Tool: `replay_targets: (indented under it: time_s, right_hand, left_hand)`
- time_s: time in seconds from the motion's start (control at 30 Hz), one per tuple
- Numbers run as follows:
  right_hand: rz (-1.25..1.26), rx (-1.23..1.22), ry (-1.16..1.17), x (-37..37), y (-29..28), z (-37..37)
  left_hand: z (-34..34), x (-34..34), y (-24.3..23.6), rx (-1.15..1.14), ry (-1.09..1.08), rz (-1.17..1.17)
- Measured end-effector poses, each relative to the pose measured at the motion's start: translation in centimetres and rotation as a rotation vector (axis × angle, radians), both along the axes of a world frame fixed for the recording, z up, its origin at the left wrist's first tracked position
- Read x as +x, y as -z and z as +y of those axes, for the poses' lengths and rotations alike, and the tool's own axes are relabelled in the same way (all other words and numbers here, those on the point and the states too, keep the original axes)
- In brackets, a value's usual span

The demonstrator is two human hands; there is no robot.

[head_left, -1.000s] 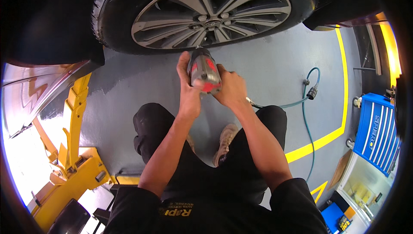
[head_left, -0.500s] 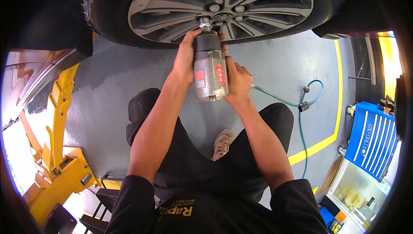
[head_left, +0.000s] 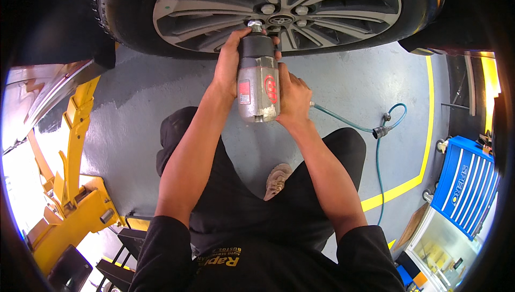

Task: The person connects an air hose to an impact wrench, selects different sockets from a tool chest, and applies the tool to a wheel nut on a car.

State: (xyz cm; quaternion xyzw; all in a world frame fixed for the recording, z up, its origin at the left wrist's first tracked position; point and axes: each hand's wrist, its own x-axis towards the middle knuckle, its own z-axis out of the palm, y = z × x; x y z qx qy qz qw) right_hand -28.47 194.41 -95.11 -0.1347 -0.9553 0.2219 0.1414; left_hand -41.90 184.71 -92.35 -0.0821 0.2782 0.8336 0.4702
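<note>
A grey and black air impact wrench (head_left: 258,85) points away from me toward the car wheel (head_left: 209,10). Its chrome socket (head_left: 255,26) sits at the left lug nut position, beside the centre cap (head_left: 280,20). My left hand (head_left: 229,64) is wrapped around the front of the wrench body, with some fingertips showing on its far side. My right hand (head_left: 294,94) is closed at the wrench's right side, where the handle is hidden by the hand and body. Other lug nuts (head_left: 301,10) show on the hub.
A teal air hose (head_left: 343,119) runs from the wrench to a black coupling (head_left: 380,132) and along the grey floor. A yellow lift arm (head_left: 75,141) stands at left. A blue tool cabinet (head_left: 464,184) stands at right, near a yellow floor line (head_left: 399,190).
The wrench and both hands have shifted slightly left and up in the view. The wheel appears a little larger. Both hands keep their hold.
</note>
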Motion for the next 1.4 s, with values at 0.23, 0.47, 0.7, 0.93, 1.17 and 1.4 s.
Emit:
replay_targets:
  time_s: [0.23,0.47,0.7,0.93,1.17,1.4]
  right_hand:
    - [-0.01,0.045,0.006,-0.1,-0.8,0.2]
    - [-0.05,0.025,0.001,0.1,-0.8,0.4]
    - [0.005,0.019,0.008,0.2,-0.6,-0.1]
    - [0.004,0.06,0.031,1.1,-0.6,-0.6]
    - [-0.006,-0.029,0.04,1.1,-1.2,-0.1]
    - [-0.058,-0.291,0.123,0.6,0.0,-0.8]
  left_hand:
    - [0.1,0.0,0.0,0.027,0.013,-0.067]
    - [0.2,0.2,-0.2,0.083,-0.014,-0.145]
    - [-0.1,0.5,-0.5,0.059,-0.014,-0.061]
    - [-0.7,1.3,-0.8,0.009,0.009,0.002]
    - [-0.4,0.8,-1.3,-0.103,0.016,-0.069]
    - [0.1,0.6,0.1,0.158,-0.06,-0.093]
